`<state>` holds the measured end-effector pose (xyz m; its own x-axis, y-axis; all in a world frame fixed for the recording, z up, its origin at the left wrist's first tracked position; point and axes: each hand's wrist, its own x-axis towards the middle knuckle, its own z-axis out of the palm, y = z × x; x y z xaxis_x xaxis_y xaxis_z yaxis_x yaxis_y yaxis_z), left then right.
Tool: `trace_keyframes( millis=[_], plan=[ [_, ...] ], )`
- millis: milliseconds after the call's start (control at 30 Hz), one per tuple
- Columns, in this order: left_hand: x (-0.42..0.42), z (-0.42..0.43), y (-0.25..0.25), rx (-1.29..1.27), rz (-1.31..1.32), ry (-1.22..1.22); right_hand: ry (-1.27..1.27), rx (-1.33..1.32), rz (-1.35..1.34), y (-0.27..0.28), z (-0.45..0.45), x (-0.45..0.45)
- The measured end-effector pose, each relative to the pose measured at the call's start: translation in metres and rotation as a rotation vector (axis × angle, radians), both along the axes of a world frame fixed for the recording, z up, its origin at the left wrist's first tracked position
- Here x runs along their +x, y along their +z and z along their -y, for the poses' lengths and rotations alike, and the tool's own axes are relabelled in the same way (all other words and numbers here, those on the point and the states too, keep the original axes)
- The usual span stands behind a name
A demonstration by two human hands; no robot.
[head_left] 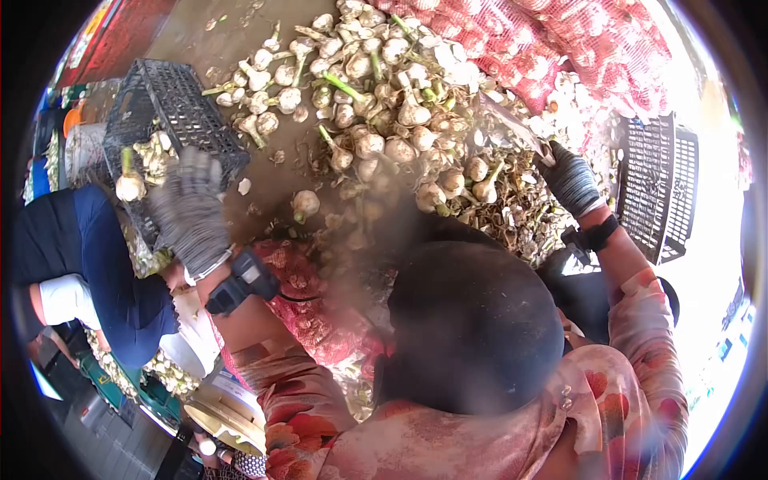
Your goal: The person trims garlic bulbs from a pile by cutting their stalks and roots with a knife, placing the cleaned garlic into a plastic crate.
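Although motion blur softens its outline, the left hand [192, 212] appears unloaded, its grip spread, to the left of the garlic heap [414, 112]. One stemmed garlic bulb [130, 188] is just beside it, at the left plastic crate [176, 92], left of the heap; whether the bulb is supported cannot be determined. The right hand [570, 180], at the heap's right edge, has its grip closed around a knife [512, 124], blade directed over the heap.

Step in hand (judged): deposit of a single bulb at the left crate. The next move calls for an open left grip at the heap, taking one bulb by its body, clear of the blade.

Count:
- Gloved hands: two.
- Knife: one.
- Crates: at least two; the right plastic crate [644, 176], right of the heap, may be a nested pair.
- Red mesh sacks: at least two, the far sack [592, 48] beyond the heap and the near sack [308, 320] on its near side.
- Isolated bulb [305, 204], near left of the heap: one.
- Heaped bulbs: overlapping, not countable.
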<state>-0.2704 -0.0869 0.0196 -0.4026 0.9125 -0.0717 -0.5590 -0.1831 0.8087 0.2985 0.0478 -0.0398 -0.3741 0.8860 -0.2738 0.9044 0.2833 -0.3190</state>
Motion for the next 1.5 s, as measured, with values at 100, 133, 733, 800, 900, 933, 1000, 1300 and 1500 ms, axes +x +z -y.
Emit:
trace_keyframes(
  millis=[100,133,733,800,900,933,1000,1300,1500],
  plan=[
    [-0.01,0.056,-0.106,-0.685,-0.982,-0.383,-0.111,-0.123,-0.092,0.004,0.005,-0.019],
    [0.005,0.078,-0.14,-0.934,-1.221,-0.421,-0.1,-0.123,-0.066,0.009,0.008,-0.027],
    [0.036,-0.008,-0.066,-0.123,0.18,-0.119,0.151,-0.211,0.016,0.026,0.028,-0.066],
    [-0.007,-0.015,-0.007,0.178,0.813,-0.08,0.132,-0.155,-0.001,0.029,0.028,-0.066],
    [-0.01,-0.024,0.014,-0.309,0.242,0.21,0.077,-0.14,-0.056,0.032,0.026,-0.069],
    [0.003,-0.024,-0.002,-0.671,-0.181,-0.02,0.072,-0.149,-0.011,0.034,0.026,-0.072],
    [0.04,-0.003,-0.057,-1.078,-0.933,-0.523,0.088,-0.147,-0.058,0.029,0.029,-0.073],
    [0.156,0.066,-0.096,-1.01,-1.943,-1.31,0.22,-0.212,0.014,0.022,0.04,-0.062],
    [0.127,0.059,-0.148,-0.657,-1.847,-1.119,0.127,-0.252,0.001,0.021,0.039,-0.062]
  ],
)
